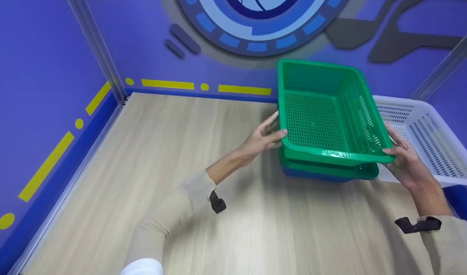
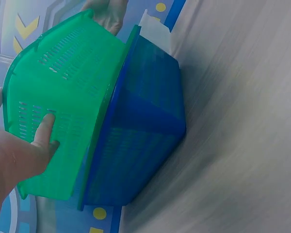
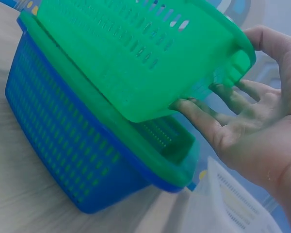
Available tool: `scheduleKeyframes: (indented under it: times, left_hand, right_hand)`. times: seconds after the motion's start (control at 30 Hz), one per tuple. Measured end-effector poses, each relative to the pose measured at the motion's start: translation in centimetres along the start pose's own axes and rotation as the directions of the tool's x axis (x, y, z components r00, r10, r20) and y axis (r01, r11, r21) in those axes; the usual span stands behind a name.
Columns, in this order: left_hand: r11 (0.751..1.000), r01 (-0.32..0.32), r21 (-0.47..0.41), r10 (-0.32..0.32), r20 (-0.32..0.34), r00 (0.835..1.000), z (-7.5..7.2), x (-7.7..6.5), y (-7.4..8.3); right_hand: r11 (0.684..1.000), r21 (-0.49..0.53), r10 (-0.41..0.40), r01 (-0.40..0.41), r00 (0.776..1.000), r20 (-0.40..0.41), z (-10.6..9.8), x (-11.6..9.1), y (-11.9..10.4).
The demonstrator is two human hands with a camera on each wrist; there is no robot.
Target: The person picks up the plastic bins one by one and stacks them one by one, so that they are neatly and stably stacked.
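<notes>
Both hands hold a green plastic basket [image 1: 313,118] with slotted walls, tilted so its inside faces the head camera. My left hand [image 1: 258,139] grips its left side, thumb at the rim and fingers against the outer wall. At the near right corner, my right hand [image 1: 409,164] has its thumb on the rim and its fingers under the wall, as the right wrist view shows. Below sits a second green basket [image 3: 182,158], nested in a blue basket [image 3: 63,131] on the table. The raised basket is partly lifted out of this stack.
A white slotted basket [image 1: 440,133] stands to the right, behind my right hand. The wood-grain table [image 1: 172,145] stretches left and forward of the stack. Purple-blue panels [image 1: 38,57] enclose the table at the back and sides.
</notes>
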State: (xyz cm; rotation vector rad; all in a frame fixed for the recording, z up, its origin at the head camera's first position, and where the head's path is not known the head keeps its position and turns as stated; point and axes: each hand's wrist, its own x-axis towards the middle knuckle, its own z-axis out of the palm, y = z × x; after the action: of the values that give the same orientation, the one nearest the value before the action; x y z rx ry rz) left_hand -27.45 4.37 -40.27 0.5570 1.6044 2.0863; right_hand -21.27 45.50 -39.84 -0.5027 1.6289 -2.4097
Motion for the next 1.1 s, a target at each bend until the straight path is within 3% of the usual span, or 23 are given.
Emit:
scheduleKeyframes:
  times: [0.33,0.57,0.67,0.9,1.03,1.1]
  left_hand:
    - [0.999,-0.009,0.033,0.01,-0.031,0.999,0.7,0.4,-2.1]
    - [0.985,0.054,0.164,-0.04,-0.084,0.996,0.4,0.6,-3.0]
    - [0.977,0.084,0.195,-0.068,-0.088,0.994,-0.1,0.7,-3.3]
    - [0.957,0.185,0.224,-0.172,-0.076,0.982,-0.8,1.0,-4.0]
    - [0.952,0.2,0.231,-0.186,-0.081,0.979,-0.9,1.1,-4.3]
    - [0.952,0.2,0.231,-0.183,-0.093,0.979,-0.9,0.9,-4.5]
  right_hand:
    - [0.998,-0.058,0.032,-0.031,0.999,0.019,-1.6,-0.5,0.6]
    - [0.993,-0.088,0.083,-0.074,0.992,0.099,-2.2,-0.5,0.4]
    - [0.985,-0.15,0.095,-0.083,0.992,0.077,-2.4,-0.4,0.3]
    - [0.932,-0.323,0.136,-0.164,0.985,-0.106,-2.2,-0.7,0.5]
    - [0.843,-0.484,0.158,-0.235,0.968,-0.194,-2.1,-1.1,0.5]
    - [0.818,-0.51,0.168,-0.265,0.959,-0.229,-1.9,-1.3,0.8]
